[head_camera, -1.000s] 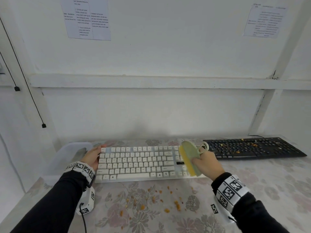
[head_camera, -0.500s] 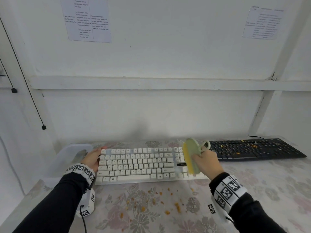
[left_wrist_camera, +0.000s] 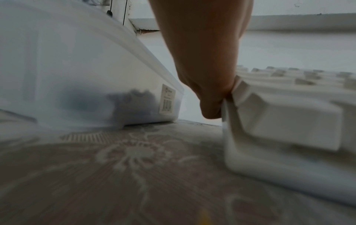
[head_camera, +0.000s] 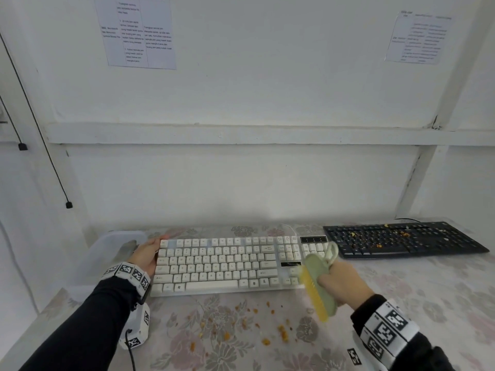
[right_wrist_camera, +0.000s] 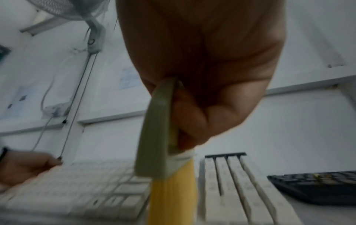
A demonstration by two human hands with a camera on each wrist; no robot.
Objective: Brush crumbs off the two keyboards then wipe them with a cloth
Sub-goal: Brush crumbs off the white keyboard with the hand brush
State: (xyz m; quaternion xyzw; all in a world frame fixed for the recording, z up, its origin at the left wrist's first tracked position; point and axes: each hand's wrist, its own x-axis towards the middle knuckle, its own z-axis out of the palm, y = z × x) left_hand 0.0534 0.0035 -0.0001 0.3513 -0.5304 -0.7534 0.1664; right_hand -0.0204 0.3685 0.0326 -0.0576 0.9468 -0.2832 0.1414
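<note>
Brush [head_camera: 319, 286] drawn forward from the number pad to the front right corner of the white keyboard [head_camera: 219, 263].
Right hand [head_camera: 341, 286] grips the brush by its green back; left hand [head_camera: 146, 254] lies straight-fingered against the keyboard's left end. Crumbs [head_camera: 281, 334] lie before its front edge; the black keyboard [head_camera: 401, 238] sits to its right.

On the table [head_camera: 428, 290] the left keyboard [head_camera: 219, 263] lies in the middle. The right keyboard [head_camera: 401, 239] is at 2 o'clock from it, near but apart. A plastic box [head_camera: 107, 253] stands at 9 o'clock from the left keyboard, and the left hand [head_camera: 146, 254] is between them, against the keyboard's end. Crumbs [head_camera: 267, 328] lie on the table at 6 o'clock, before the left keyboard, and more lie on the right keyboard. The right hand [head_camera: 342, 285] holds the brush [head_camera: 318, 285] at the left keyboard's 4 o'clock corner.
</note>
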